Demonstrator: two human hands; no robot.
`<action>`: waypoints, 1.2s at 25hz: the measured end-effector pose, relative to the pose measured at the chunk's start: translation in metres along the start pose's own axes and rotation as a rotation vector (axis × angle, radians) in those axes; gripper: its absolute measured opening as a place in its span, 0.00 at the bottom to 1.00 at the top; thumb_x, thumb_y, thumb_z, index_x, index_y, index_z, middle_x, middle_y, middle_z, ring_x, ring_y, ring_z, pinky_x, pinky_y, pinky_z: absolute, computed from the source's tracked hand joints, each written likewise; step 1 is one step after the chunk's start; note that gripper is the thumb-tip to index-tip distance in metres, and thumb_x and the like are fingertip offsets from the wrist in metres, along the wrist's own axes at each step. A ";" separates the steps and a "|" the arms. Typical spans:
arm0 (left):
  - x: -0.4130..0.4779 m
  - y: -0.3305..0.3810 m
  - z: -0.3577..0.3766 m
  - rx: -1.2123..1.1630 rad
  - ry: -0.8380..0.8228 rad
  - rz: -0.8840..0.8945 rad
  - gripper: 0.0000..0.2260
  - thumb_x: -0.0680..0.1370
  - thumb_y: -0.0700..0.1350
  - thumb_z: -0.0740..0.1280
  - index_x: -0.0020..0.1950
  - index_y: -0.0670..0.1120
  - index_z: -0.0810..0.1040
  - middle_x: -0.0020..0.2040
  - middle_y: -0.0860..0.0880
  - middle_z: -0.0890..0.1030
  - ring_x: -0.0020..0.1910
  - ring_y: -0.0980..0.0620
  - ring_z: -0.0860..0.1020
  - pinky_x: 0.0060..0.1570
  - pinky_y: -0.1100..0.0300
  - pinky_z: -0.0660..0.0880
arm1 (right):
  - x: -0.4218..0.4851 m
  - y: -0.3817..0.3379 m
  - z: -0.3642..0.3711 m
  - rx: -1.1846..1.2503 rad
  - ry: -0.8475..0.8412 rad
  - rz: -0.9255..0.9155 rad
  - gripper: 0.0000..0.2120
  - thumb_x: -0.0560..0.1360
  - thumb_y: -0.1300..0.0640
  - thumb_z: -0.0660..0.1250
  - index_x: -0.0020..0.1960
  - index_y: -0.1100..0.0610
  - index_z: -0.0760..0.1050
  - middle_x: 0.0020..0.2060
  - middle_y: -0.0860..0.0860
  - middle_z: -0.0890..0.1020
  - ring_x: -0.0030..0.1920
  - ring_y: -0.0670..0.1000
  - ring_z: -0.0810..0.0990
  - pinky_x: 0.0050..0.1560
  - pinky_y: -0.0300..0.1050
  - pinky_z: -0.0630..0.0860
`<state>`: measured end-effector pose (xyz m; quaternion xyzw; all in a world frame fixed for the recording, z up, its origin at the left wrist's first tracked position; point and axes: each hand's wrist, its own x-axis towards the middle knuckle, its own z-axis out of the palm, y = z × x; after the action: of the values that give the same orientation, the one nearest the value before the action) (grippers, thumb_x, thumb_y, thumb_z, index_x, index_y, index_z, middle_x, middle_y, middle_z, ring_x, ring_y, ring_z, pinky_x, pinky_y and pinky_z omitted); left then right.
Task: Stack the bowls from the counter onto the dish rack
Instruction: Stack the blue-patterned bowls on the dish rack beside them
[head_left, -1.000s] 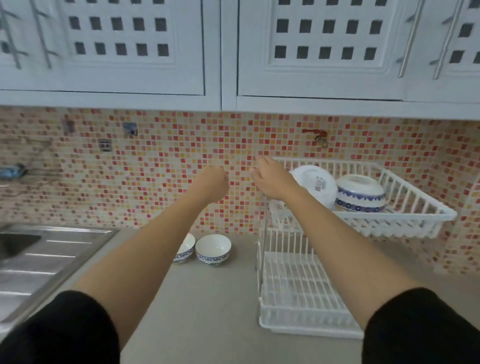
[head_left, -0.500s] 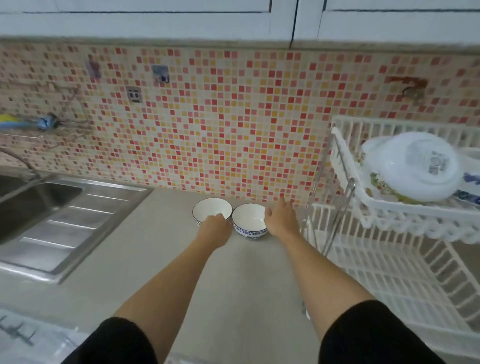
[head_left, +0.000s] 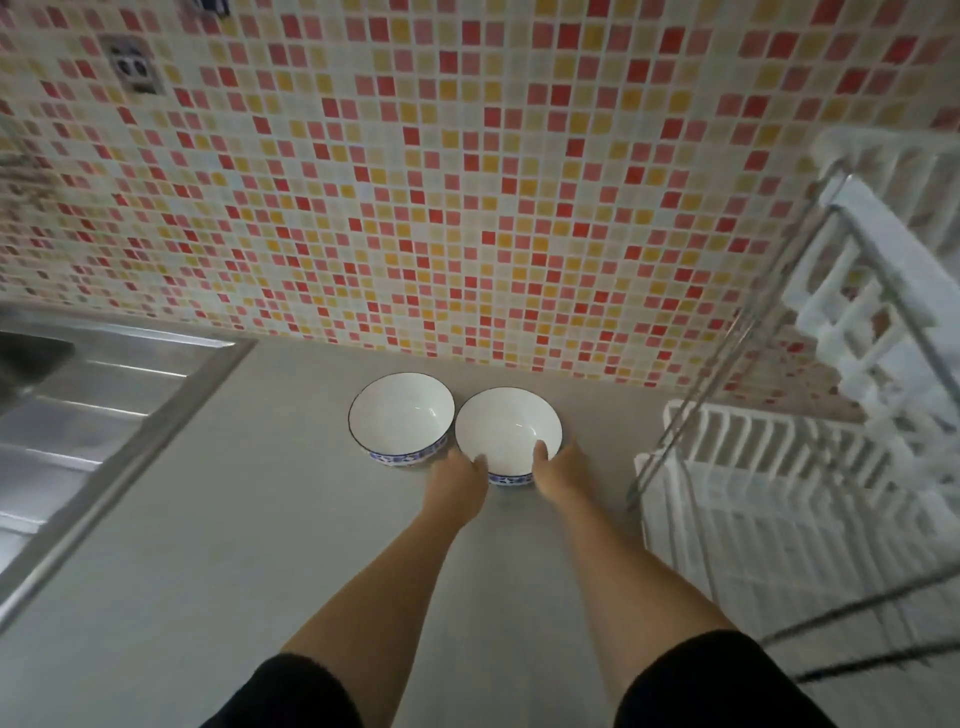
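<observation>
Mosaic tiling in red, pink, yellow and cream squares (head_left: 467, 182) is spread across the wall behind the worktop. Below it, a plain grey counter (head_left: 234, 545) is laid out, bordered on the left by a stainless-steel sink drainboard (head_left: 93, 415). At the right edge, a white plastic two-tier dish rack on thin metal legs (head_left: 779, 467) is seen, its upper tier blurred and its contents not made out. Two bare forearms in black sleeves are extended from the bottom of the view toward the wall.

Two white ceramic bowls with blue patterned bands stand upright on the counter close to the tiles, their rims touching or nearly so. The left bowl (head_left: 400, 415) is left untouched. The right bowl (head_left: 506, 428) is gripped from both sides of its near edge: the left hand (head_left: 460, 480) is closed on the near-left of its rim, thumb laid inside, and the right hand (head_left: 558, 470) is closed on the near-right, thumb likewise inside. A small grey wall socket (head_left: 132, 65) is set high on the tiles at the left.
</observation>
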<state>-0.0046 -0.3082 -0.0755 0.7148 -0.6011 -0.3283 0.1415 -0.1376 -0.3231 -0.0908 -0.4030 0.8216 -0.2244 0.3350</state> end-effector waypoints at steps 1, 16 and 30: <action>0.004 0.000 0.004 -0.037 -0.004 -0.019 0.19 0.81 0.47 0.56 0.66 0.35 0.68 0.65 0.37 0.76 0.64 0.38 0.74 0.62 0.52 0.70 | 0.005 0.002 0.005 0.047 -0.053 0.004 0.24 0.79 0.52 0.57 0.69 0.66 0.65 0.66 0.63 0.73 0.65 0.62 0.73 0.63 0.51 0.70; -0.121 -0.024 -0.067 -0.927 0.070 -0.069 0.20 0.74 0.55 0.54 0.65 0.54 0.66 0.65 0.44 0.74 0.60 0.41 0.75 0.41 0.52 0.79 | -0.157 0.026 -0.043 0.674 -0.291 -0.282 0.16 0.80 0.59 0.60 0.65 0.54 0.59 0.59 0.49 0.72 0.56 0.49 0.75 0.43 0.39 0.79; -0.330 0.116 -0.219 -1.125 0.206 0.760 0.19 0.73 0.57 0.48 0.50 0.57 0.77 0.56 0.52 0.78 0.55 0.53 0.74 0.52 0.58 0.72 | -0.369 -0.049 -0.274 0.642 -0.159 -1.088 0.29 0.70 0.38 0.63 0.68 0.39 0.57 0.60 0.37 0.73 0.61 0.41 0.75 0.56 0.37 0.73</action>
<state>0.0263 -0.0639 0.2552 0.2997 -0.5316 -0.4486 0.6530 -0.1465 -0.0243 0.2620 -0.6577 0.3640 -0.5667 0.3373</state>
